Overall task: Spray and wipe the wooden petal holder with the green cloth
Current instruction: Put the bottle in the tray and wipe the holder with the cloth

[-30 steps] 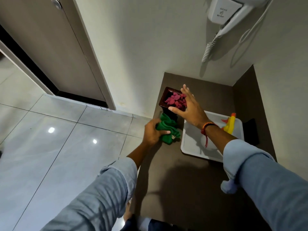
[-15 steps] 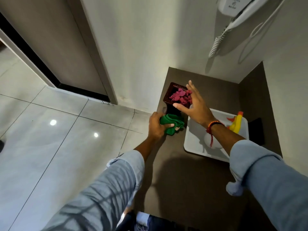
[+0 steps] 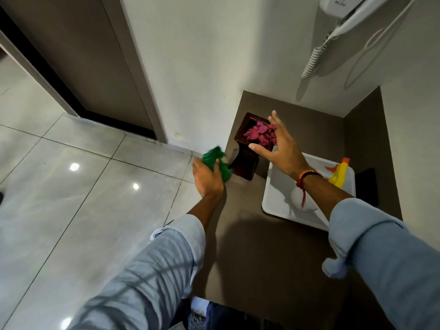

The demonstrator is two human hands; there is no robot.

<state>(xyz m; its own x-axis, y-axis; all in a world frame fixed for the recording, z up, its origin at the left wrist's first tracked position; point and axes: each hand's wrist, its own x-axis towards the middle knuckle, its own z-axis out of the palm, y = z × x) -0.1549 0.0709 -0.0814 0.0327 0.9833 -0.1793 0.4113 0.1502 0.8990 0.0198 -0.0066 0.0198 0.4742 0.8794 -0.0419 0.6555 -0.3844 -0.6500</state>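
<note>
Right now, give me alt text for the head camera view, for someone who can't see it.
A person's left hand presses a green cloth against the side of a dark wooden petal holder on a brown counter, while the right hand steadies its top. A yellow spray bottle lies on a white tray nearby.

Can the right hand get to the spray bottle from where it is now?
Probably yes. The right hand is spread open on the petal holder, holding nothing. The spray bottle lies on the white tray just to its right, and nothing stands between them.
</note>
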